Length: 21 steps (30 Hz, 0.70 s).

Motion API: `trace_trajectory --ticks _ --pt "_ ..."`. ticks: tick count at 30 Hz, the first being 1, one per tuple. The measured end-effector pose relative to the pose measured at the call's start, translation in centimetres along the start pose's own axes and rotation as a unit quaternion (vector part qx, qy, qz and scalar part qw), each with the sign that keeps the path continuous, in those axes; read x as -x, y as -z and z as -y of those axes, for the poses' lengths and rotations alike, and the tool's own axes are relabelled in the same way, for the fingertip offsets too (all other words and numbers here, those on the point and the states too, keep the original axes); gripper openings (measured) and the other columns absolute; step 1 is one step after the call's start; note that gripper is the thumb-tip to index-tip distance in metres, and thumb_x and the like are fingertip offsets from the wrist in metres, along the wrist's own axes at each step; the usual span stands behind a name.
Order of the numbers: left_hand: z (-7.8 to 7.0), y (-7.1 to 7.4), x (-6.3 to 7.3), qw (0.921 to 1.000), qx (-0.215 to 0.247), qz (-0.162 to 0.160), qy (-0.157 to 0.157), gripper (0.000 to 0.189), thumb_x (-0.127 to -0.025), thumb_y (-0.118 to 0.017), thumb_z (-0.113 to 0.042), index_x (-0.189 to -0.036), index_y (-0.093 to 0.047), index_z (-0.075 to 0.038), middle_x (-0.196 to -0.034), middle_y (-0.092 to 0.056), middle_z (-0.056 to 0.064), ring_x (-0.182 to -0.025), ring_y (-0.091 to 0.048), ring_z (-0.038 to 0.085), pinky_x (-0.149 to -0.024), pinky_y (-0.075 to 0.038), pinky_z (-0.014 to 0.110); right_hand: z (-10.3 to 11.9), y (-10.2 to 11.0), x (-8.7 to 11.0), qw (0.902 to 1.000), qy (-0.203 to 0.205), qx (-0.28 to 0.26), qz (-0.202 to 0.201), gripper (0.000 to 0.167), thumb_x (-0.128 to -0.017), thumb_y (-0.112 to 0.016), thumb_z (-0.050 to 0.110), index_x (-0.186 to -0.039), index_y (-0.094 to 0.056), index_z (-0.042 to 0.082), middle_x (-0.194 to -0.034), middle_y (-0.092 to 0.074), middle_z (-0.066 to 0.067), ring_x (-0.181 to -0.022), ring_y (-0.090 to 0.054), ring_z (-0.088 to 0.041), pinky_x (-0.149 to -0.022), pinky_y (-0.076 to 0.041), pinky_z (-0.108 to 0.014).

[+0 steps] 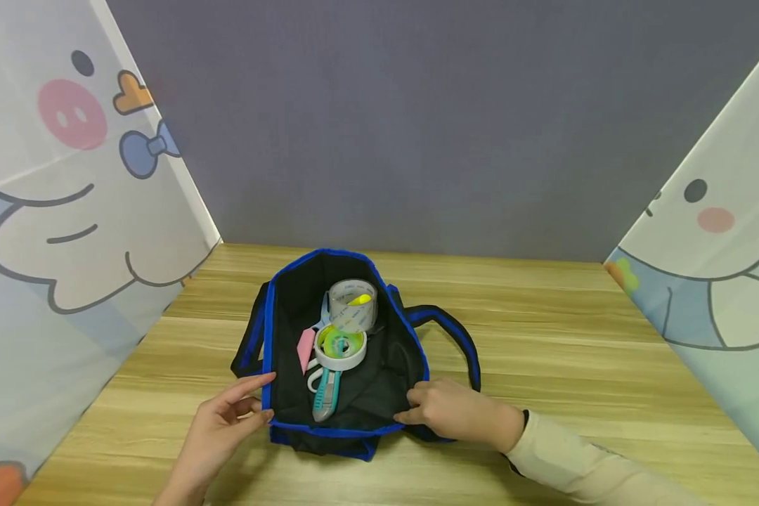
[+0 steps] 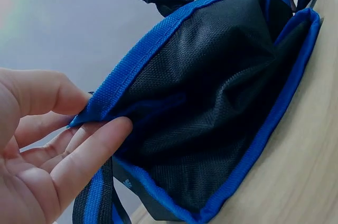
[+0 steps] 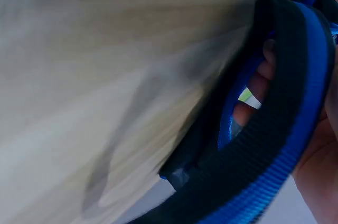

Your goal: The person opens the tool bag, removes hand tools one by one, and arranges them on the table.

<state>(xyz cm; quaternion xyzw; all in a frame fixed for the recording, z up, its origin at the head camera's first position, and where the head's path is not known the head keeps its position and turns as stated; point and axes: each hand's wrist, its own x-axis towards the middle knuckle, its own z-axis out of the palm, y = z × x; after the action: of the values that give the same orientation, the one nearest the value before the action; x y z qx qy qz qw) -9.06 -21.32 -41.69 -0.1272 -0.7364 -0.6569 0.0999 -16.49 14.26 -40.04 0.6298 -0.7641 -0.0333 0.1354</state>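
Strap (image 3: 293, 109); right hand (image 1: 447, 408) partly behind

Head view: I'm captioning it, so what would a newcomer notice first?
Most likely the open black bag with blue edging, low in the middle, its rim held by the left hand and right hand. Inside, a bright green roll stands out against the black. Then the big cartoon figures at far left and right.
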Motion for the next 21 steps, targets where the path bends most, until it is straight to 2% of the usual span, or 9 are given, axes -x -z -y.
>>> trace_trajectory --ticks 6,10,12,17,19,21 --pt "-0.2 -0.3 0.1 0.9998 0.000 -0.016 0.014 0.045 -0.081 -0.068 0.019 -0.125 -0.063 0.007 -0.116 -0.064 -0.007 -0.078 -0.066 0.011 -0.062 -0.057 0.023 -0.6 -0.4 0.0 0.9992 0.006 -0.039 -0.007 0.035 -0.081 -0.080 0.002 -0.110 -0.079 0.021 -0.073 -0.052 0.008 -0.061 -0.033 0.002 -0.054 -0.026 -0.005" --pt "-0.1 -0.3 0.3 0.9993 0.006 -0.023 0.028 0.047 -0.082 -0.068 0.019 -0.127 -0.062 0.007 -0.115 -0.064 -0.005 -0.079 -0.067 0.012 -0.063 -0.058 0.024 -0.9 -0.1 0.0 0.9960 -0.008 -0.089 0.001 0.033 -0.082 -0.079 0.002 -0.111 -0.078 0.019 -0.077 -0.057 0.007 -0.066 -0.045 0.003 -0.059 -0.034 -0.002" --pt "0.0 -0.2 0.4 0.9992 0.006 -0.023 0.032 0.048 -0.082 -0.068 0.018 -0.128 -0.061 0.007 -0.115 -0.064 -0.004 -0.080 -0.067 0.013 -0.063 -0.058 0.024 -0.9 0.3 -0.2 0.9911 -0.026 -0.130 0.012 0.031 -0.084 -0.077 0.001 -0.111 -0.078 0.017 -0.079 -0.059 0.007 -0.068 -0.050 0.004 -0.060 -0.037 -0.002" --pt "0.0 -0.1 0.5 0.9985 0.007 -0.029 0.045 0.049 -0.082 -0.068 0.017 -0.129 -0.061 0.006 -0.110 -0.066 -0.003 -0.079 -0.067 0.013 -0.063 -0.057 0.024 -1.3 1.6 -0.8 0.9664 -0.075 -0.242 0.044 0.023 -0.088 -0.073 0.001 -0.109 -0.078 0.010 -0.092 -0.071 0.003 -0.075 -0.059 0.004 -0.066 -0.045 -0.004" --pt "-0.1 -0.1 0.4 0.9984 0.010 -0.031 0.047 0.049 -0.082 -0.069 0.017 -0.129 -0.062 0.005 -0.108 -0.066 -0.002 -0.078 -0.067 0.013 -0.063 -0.057 0.023 -1.8 2.3 -1.1 0.9521 -0.090 -0.286 0.060 0.020 -0.090 -0.072 0.004 -0.110 -0.076 0.007 -0.101 -0.073 0.001 -0.081 -0.062 0.004 -0.070 -0.048 -0.006" --pt "-0.1 -0.2 0.3 0.9986 0.012 -0.032 0.041 0.049 -0.082 -0.069 0.017 -0.129 -0.062 0.005 -0.107 -0.066 -0.002 -0.078 -0.067 0.012 -0.062 -0.056 0.023 -2.5 2.9 -1.4 0.9372 -0.105 -0.325 0.072 0.020 -0.093 -0.070 0.007 -0.112 -0.075 0.005 -0.102 -0.074 0.001 -0.081 -0.062 0.004 -0.069 -0.049 -0.009"
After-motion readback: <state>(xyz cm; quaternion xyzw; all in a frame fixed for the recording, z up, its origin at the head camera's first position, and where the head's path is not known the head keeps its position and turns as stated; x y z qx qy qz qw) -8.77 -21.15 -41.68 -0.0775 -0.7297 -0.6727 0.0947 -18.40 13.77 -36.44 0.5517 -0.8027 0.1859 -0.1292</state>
